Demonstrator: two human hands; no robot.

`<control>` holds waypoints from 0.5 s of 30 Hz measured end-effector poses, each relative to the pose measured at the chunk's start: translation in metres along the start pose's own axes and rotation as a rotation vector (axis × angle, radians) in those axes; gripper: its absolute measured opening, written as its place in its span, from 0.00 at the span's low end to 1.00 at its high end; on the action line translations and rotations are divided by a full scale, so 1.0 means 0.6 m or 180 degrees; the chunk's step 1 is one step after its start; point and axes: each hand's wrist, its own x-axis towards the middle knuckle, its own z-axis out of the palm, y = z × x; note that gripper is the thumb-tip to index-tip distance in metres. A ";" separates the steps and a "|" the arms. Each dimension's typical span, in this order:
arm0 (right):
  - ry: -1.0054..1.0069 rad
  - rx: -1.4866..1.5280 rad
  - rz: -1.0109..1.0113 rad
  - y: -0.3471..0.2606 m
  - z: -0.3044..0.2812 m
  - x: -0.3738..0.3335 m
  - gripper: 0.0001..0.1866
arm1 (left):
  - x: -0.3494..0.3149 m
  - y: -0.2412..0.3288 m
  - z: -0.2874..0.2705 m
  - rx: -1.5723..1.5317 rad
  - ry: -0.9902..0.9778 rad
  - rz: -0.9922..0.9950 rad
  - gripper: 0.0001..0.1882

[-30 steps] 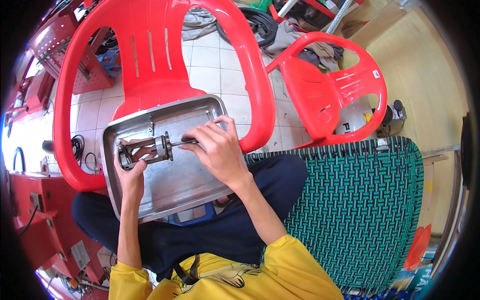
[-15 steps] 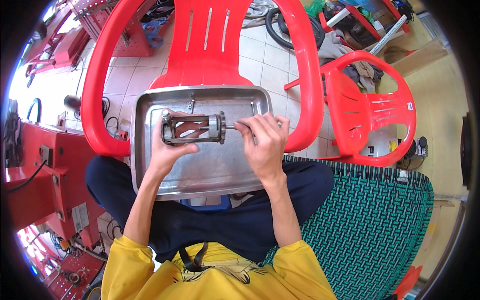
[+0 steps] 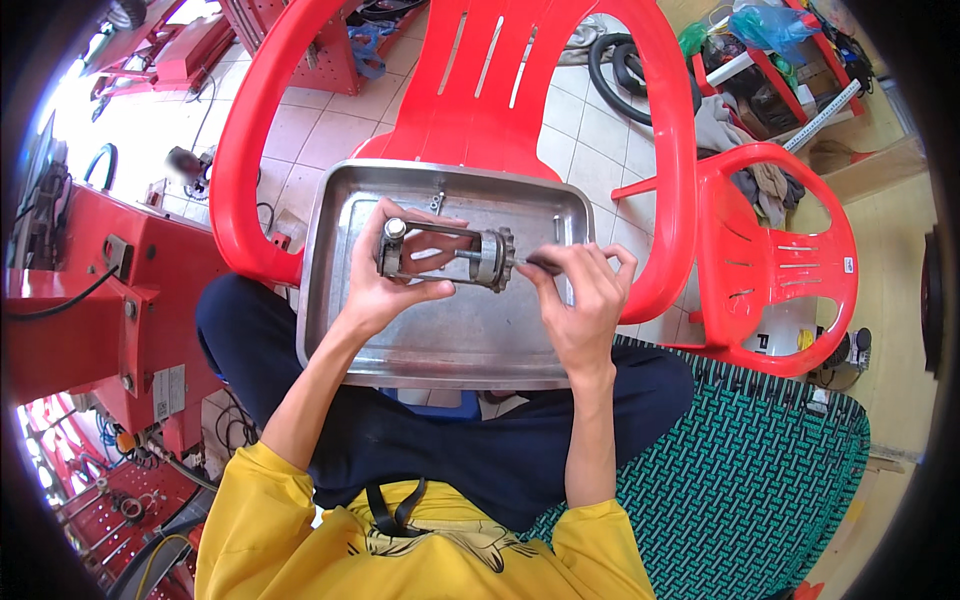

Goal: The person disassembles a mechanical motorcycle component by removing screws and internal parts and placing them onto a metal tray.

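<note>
A frame-like metal part (image 3: pixel 490 258) with long side bars and a notched round end lies sideways above a shallow steel tray (image 3: pixel 450 345). My left hand (image 3: pixel 375 295) grips it from the left, with fingers behind the bars and the thumb along the lower side. A thin rod runs through the round end. My right hand (image 3: pixel 588 305) pinches at the rod's outer end, where a small dark piece shows between thumb and fingers. In the tray, a small metal fastener (image 3: pixel 437 203) lies near the far wall, and a thin bolt-like piece (image 3: pixel 557 228) lies on the right.
The tray bridges my lap and a red plastic chair (image 3: pixel 480 130) facing me. Another red chair (image 3: pixel 780 230) stands at right, beside a green-and-black woven seat (image 3: pixel 720 470). Red machinery (image 3: pixel 140 330) stands close on the left. A black hose coil (image 3: pixel 625 75) lies beyond the chair.
The whole view has shifted, so tray and hands appear farther right. The metal part is tilted slightly, its round end lower. My right hand still pinches at the rod, its fingers turned a little.
</note>
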 end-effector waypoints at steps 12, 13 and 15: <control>-0.0145 -0.0033 -0.0192 -0.001 -0.015 0.009 0.09 | 0.004 -0.006 0.000 -0.0439 -0.0005 0.0095 0.34; -0.0102 -0.0044 -0.0177 0.000 -0.012 0.007 0.10 | 0.005 -0.004 -0.002 -0.0455 0.0013 0.0062 0.34; 0.0014 -0.0063 -0.0189 0.002 -0.007 0.003 0.10 | 0.004 -0.005 -0.002 -0.0602 0.0013 0.0084 0.35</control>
